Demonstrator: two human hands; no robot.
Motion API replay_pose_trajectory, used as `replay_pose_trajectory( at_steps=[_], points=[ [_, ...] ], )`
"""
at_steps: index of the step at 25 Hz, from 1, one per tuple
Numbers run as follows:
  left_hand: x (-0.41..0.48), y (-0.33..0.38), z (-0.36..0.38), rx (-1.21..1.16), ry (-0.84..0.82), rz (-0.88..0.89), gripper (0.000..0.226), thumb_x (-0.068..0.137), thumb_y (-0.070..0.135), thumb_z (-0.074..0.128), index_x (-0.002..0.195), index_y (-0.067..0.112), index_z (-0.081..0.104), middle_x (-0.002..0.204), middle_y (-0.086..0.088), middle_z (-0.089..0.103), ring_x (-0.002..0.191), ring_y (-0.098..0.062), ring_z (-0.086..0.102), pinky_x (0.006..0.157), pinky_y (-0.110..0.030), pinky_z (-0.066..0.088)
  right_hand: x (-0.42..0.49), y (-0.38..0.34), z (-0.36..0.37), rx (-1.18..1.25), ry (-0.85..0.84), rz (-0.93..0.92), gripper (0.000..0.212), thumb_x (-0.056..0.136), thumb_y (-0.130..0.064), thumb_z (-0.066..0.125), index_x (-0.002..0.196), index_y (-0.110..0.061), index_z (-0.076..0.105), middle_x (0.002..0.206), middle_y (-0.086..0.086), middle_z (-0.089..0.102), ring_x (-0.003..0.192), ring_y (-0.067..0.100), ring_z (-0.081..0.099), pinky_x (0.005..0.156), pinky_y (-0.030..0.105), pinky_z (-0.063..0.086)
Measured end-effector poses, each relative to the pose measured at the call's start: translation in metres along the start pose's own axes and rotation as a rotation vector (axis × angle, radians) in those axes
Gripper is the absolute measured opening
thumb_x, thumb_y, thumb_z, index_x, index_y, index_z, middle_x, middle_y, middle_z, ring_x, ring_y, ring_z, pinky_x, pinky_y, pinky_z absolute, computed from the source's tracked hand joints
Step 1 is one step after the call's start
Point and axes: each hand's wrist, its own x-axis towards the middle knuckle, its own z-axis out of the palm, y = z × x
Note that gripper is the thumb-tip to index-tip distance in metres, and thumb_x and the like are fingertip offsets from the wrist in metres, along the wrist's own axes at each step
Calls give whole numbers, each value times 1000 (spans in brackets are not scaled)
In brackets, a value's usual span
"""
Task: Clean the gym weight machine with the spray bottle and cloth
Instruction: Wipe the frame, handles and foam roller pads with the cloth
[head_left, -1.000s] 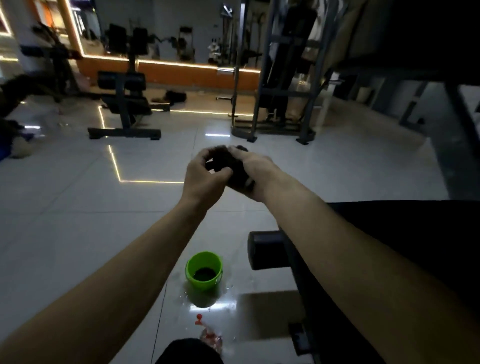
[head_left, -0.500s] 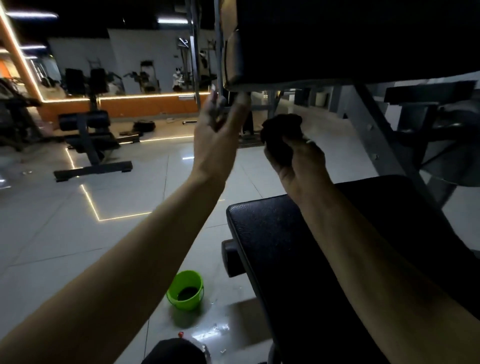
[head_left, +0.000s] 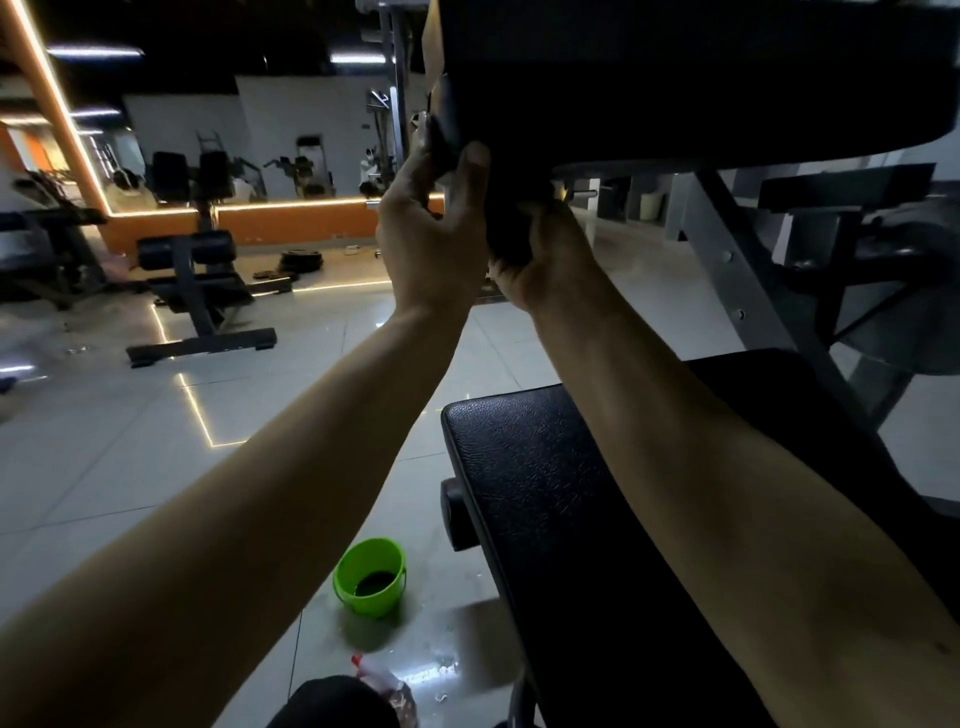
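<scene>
- Two hands are up at the machine in the head view. Both are working the lower left corner of the big black upholstered upper pad (head_left: 675, 78).
- The left hand (head_left: 431, 244) has its thumb on the near face and fingers hooked round the pad's edge. So it's clamped on that corner, and it looks like it's steadying it.
- The right hand (head_left: 545, 265) is wrapped round a dark bunched cloth (head_left: 511, 228), pushing it up against the pad's underside right beside the left hand.
- The clear plastic red-nozzled spray bottle (head_left: 382, 675) sits on the grey tiled floor (head_left: 130, 467) at the bottom edge, with nobody touching it. It's near a small lime-green plastic bucket (head_left: 358, 592) with dark liquid in it, and wet patches shine around both.
- Progress guess: wiping is underway on the upper pad, but it's too dim to tell which parts are already clean. The black textured seat pad (head_left: 571, 493) under the arms and the grey steel frame (head_left: 727, 270) probably want a pass too. I'd call it mid-job, not near done.
</scene>
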Motion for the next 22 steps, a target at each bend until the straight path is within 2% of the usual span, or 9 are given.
replay_pose_trajectory(
  at_steps=[2,4,7,9,11,14,16,18,22],
  points=[
    [-1,-2,1,4,8,9,40,98,35,63,130,11,66,119,3,74,118,-12,66,99,-42,55,10,1,-5,126,20,-26,40,103,-9,55,143,-4,53,131,21,67,112,35,70,90,39,61],
    [-1,-4,0,16,-4,32,41,98,36,62,129,10,66,118,2,74,115,-12,67,95,-41,57,19,14,-4,111,-7,12,41,104,-11,54,145,-5,52,136,19,65,122,36,66,100,43,57],
    [-1,-4,-1,60,-11,65,40,100,34,61,128,6,66,112,-1,75,107,-10,70,85,-29,59,19,32,5,-189,-90,79,47,108,-21,47,152,-5,44,123,13,67,129,30,57,83,31,59],
    [-1,-3,-2,70,6,71,39,100,34,61,127,7,67,111,-2,75,105,-10,70,82,-26,57,18,30,7,-236,-124,61,47,108,-20,46,151,-2,44,114,12,67,133,33,54,89,34,54],
    [-2,-3,-2,65,-5,77,41,99,36,62,131,10,66,116,0,74,110,-10,69,86,-30,58,15,15,0,-29,-63,13,43,104,-13,53,146,-3,50,126,19,68,126,38,62,99,43,56],
    [2,-8,-6,56,-48,85,45,99,40,61,136,14,63,124,1,72,115,-10,67,91,-38,59,6,-5,-14,273,55,-97,40,102,-5,55,142,-3,50,123,23,67,108,38,69,84,42,62],
    [5,-10,-10,50,-86,90,50,98,43,61,136,12,63,125,-2,72,116,-14,68,92,-45,59,-2,2,-9,243,95,-88,41,102,-6,57,142,-4,50,127,21,66,114,37,68,84,39,63],
    [5,-11,-12,5,-117,63,53,98,42,60,138,8,61,127,-5,71,121,-17,65,97,-45,57,-12,23,3,108,40,-37,38,103,-9,57,140,-6,55,130,18,68,116,32,68,84,34,63],
    [4,-9,-11,-62,-110,20,48,102,28,52,145,7,53,134,-4,67,126,-12,61,103,-33,52,-31,23,10,-92,-11,7,20,103,-12,57,121,-7,64,103,12,74,93,25,73,75,32,62]
  ],
)
